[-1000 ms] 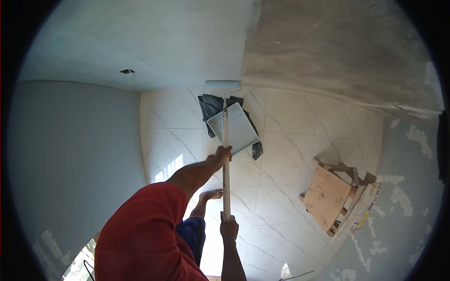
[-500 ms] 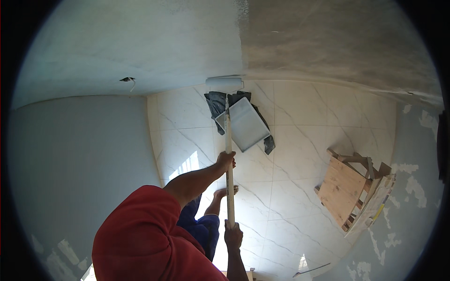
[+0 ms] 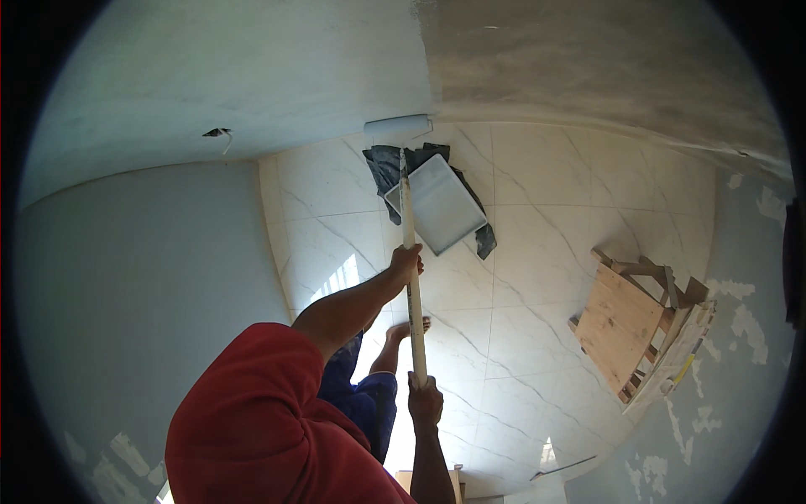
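A long-poled paint roller stretches ahead of me, its pale blue sleeve at the wall, near the boundary between pale blue paint and bare brownish surface. Partway along the pole, my left hand is wrapped round it. My right hand grips the pole's near end. Below the roller head, a paint tray with light paint in it sits on crumpled black plastic sheeting on the floor. The pole crosses in front of the tray's left corner.
To the right, a wooden stool or small bench stands against the side wall, with boards leaning beside it. A thin rod lies on the marble-patterned tile floor. On the left of the wall is a hole with a wire hanging out.
Both hands and the pole sit higher in the picture, as do the tray and floor. The roller sleeve now tilts slightly and remains near the wall's lower part.
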`<act>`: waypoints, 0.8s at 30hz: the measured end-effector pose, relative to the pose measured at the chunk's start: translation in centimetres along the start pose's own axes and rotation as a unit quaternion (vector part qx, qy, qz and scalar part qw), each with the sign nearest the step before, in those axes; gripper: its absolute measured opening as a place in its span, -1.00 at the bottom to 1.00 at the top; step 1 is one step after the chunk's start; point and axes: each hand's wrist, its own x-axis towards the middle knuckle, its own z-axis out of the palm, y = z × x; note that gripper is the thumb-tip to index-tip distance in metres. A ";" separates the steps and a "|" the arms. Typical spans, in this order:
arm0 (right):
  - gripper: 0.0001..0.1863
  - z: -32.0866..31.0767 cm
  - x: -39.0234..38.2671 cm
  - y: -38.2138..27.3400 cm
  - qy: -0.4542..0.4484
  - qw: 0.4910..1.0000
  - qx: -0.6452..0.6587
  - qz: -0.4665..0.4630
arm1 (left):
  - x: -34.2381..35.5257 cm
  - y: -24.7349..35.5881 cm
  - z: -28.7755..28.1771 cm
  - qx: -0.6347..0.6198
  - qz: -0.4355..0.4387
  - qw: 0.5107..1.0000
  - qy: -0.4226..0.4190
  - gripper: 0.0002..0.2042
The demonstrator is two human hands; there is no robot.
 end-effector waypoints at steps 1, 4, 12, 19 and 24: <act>-0.46 -0.6 -1.1 0.4 -0.007 1.000 -0.010 0.022 | -0.9 0.0 0.5 0.049 -0.047 0.998 0.015 -0.78; -0.44 -1.5 -3.4 1.8 -0.052 0.994 -0.025 0.095 | -5.7 1.4 3.8 0.111 -0.108 0.987 0.038 -0.77; -0.43 -1.8 3.1 -2.2 -0.024 0.999 -0.009 0.032 | 3.3 -0.5 -0.3 0.003 0.084 0.996 -0.004 -0.75; -0.47 -1.2 -3.1 3.7 -0.041 0.996 -0.030 0.078 | -6.0 0.6 3.2 0.110 -0.103 0.988 0.014 -0.82; -0.45 0.5 -1.3 1.8 -0.060 0.996 -0.005 0.068 | -4.1 2.8 1.9 0.134 -0.089 0.986 0.035 -0.83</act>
